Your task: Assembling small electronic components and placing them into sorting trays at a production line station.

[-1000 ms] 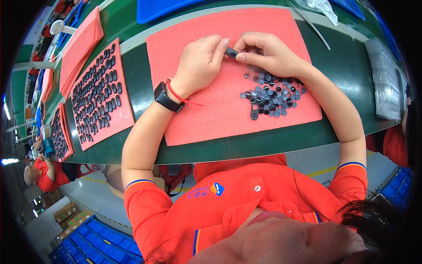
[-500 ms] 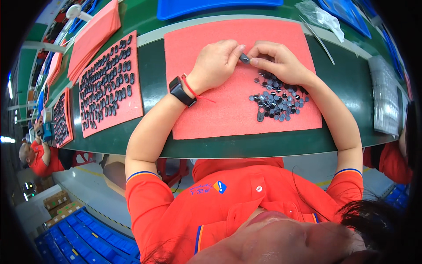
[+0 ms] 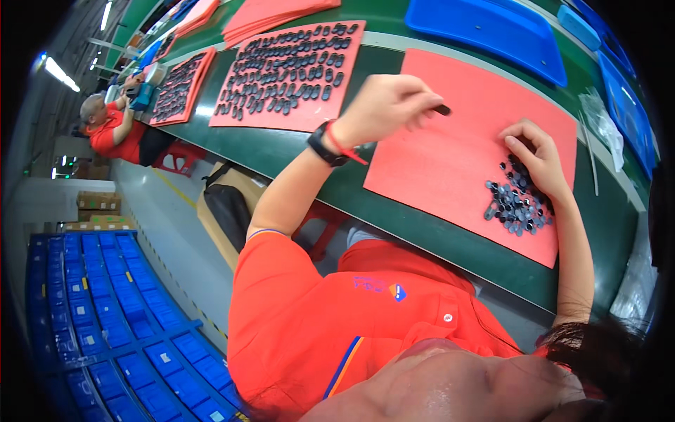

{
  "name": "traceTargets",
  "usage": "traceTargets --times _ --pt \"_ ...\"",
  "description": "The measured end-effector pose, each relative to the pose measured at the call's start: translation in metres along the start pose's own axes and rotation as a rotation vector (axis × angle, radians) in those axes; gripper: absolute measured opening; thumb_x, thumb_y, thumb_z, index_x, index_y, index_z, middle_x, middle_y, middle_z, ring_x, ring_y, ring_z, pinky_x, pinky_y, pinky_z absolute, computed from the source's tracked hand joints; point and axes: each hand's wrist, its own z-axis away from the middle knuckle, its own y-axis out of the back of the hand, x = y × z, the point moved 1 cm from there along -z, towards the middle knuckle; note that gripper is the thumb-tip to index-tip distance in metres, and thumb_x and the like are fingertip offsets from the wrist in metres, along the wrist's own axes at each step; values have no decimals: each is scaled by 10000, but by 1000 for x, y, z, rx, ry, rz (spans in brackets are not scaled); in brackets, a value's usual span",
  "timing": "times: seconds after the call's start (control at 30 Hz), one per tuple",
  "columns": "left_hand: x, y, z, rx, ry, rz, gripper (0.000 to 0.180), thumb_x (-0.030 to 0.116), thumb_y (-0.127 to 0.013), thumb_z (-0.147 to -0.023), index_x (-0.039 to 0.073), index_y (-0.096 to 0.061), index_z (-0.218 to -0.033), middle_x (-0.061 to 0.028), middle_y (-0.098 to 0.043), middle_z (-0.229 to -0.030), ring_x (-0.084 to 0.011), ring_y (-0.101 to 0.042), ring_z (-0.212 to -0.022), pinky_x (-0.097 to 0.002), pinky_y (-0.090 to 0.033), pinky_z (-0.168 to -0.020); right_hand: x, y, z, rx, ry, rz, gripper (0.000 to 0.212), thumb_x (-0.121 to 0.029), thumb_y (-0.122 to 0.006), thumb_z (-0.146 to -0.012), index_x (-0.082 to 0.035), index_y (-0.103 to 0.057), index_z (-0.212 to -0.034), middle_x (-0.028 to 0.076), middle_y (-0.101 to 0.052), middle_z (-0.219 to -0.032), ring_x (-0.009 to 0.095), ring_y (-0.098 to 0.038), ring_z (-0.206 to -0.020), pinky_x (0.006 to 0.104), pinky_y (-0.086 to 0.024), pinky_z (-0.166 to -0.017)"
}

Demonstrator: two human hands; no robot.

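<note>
My left hand (image 3: 401,104) is raised over the left part of a pink foam mat (image 3: 429,169). Its thumb and fingers are closed on a small black oval piece (image 3: 441,110). At the mat's right side, my right hand (image 3: 538,155) hovers by a pile of small round dark discs (image 3: 520,207); its fingers are loosely bent, thumb a little apart from the index finger, and nothing shows between them. Part of the pile lies hidden under that hand. Farther left, a second pink mat (image 3: 281,116) carries rows of similar black oval pieces (image 3: 285,62).
Blue trays (image 3: 485,35) stand behind the mat. A clear plastic bag (image 3: 605,130) and a thin tool (image 3: 589,158) lie to its right. More pink sheets (image 3: 274,14) are stacked at the far left. Down the line a co-worker in red (image 3: 116,130) sits at the same bench.
My hands have come apart: the left moved left with the black oval piece, the right went back beside the disc pile. The view has swung toward the left.
</note>
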Motion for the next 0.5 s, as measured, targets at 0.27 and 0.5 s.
traceTargets --times 0.27,0.5 --pt "-2 113 72 297 75 -172 109 57 -578 -823 -17 -630 -883 -43 -610 -706 -72 -572 -608 -194 -478 -528 3 1 0 -10 17 -25 105 -90 -527 -849 0 -579 -858 10 -530 -823 79 -495 -795 217 -387 -717" --pt "-20 146 94 398 282 -363 107 19 -643 -741 -12 -612 -839 -54 -626 -751 -83 -592 -642 -204 -493 -549 2 0 0 -1 1 -5 103 -92 -529 -849 -1 -578 -853 9 -521 -815 81 -491 -785 217 -384 -709"
